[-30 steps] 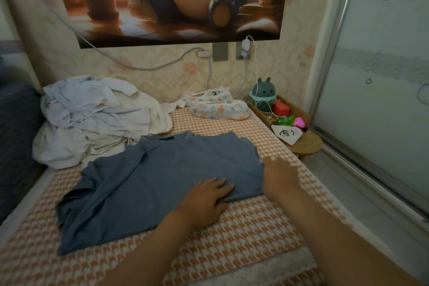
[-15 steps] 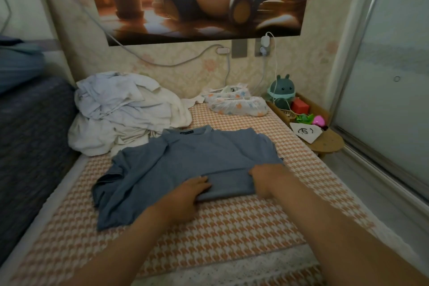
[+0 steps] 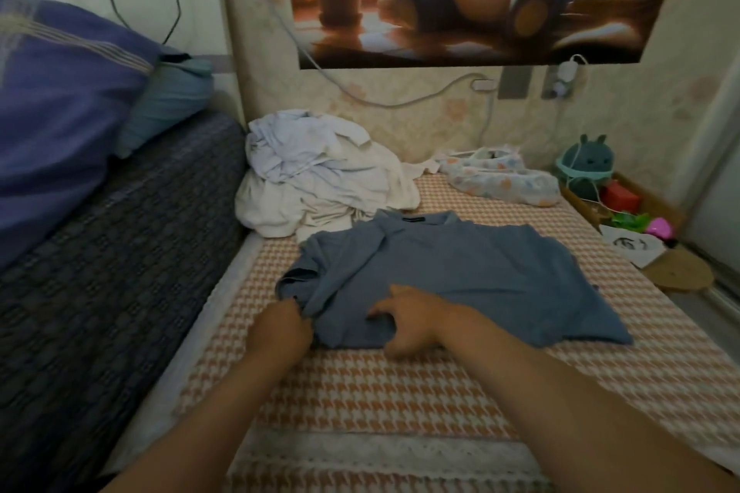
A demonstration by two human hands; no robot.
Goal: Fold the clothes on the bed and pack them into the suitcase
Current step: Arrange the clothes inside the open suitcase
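Shirt [image 3: 460,280] is the blue one, spread out flat on the bed [image 3: 400,392] right under and just past both hands, collar pointing away from the person. Makes sense, you want it flat and smooth before you start folding.

Left hand [image 3: 280,332] is bunched up with its fingers clamped on the fabric at the sleeve side, just off its fingertips. My guess is that's the bit about to get pulled over toward the middle. Right hand [image 3: 412,324] sits on the near hem, just beside the left one, fingers bent and resting on the cloth. Looks like it's there to pin the body down so the whole thing doesn't slide when the sleeve comes across. Honestly can't tell if it's actually pinching the hem or just pressing on it.

Pile of pale clothes [image 3: 320,180] is heaped well beyond the left hand, touching the collar end of the shirt, so plenty left to do. Suitcase isn't anywhere in view, so packing looks a long way off.
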